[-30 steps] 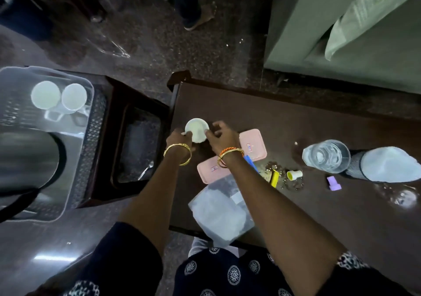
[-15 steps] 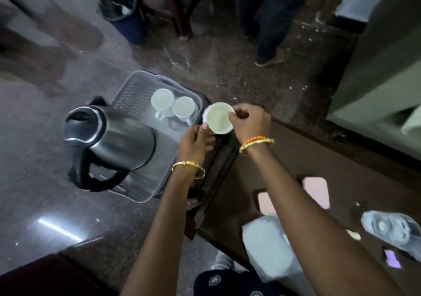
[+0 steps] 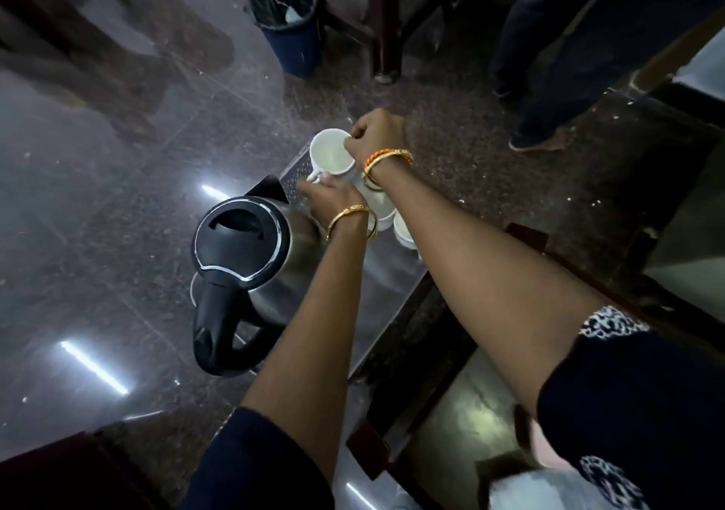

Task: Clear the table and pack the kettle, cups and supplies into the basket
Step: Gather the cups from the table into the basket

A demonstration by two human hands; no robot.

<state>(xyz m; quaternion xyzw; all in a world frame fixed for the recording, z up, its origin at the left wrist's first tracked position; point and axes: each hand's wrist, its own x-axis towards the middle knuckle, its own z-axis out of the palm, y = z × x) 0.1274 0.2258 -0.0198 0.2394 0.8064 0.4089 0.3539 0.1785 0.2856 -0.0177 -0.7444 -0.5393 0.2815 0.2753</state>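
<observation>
A white cup point(image 3: 330, 153) hangs over the far end of the clear plastic basket point(image 3: 388, 274). My left hand point(image 3: 327, 199) pinches its handle from below, and my right hand point(image 3: 374, 132) grips its rim on the right side. Two more white cups point(image 3: 404, 229) stand in the basket, partly hidden under my forearms. A steel kettle point(image 3: 251, 258) with a black lid and handle stands in the basket's left part, close to my left wrist.
A dark wooden stand point(image 3: 423, 356) carries the basket. A white plastic bag point(image 3: 549, 490) shows at the bottom right. A blue bin point(image 3: 292, 26) and chair legs point(image 3: 386, 19) stand on the floor beyond. A person's legs point(image 3: 545, 58) are at the upper right.
Both hands carried the white cup from the table leftward to over the basket's far end. The view swung left, leaving the table's items out of sight.
</observation>
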